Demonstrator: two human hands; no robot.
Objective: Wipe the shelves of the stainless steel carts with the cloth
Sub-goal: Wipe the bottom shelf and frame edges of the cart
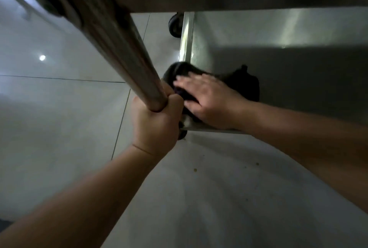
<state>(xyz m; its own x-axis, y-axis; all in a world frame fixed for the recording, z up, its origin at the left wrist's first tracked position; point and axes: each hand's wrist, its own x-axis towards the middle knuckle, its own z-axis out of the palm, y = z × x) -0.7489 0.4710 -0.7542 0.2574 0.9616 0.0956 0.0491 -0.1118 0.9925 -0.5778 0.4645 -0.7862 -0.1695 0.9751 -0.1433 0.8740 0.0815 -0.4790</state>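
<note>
While the left hand (157,120) grips the cart's upright post (127,52), the right hand (207,98) presses flat, fingers straight, on the dark cloth (245,84) at the bottom shelf's (278,34) near-left corner.

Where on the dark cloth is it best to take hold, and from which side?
Probably the free bunched end of the cloth, reached from the open front of the lower shelf. The right hand presses flat on its other end at the shelf's corner, and the left hand grips the cart's post there.
</note>
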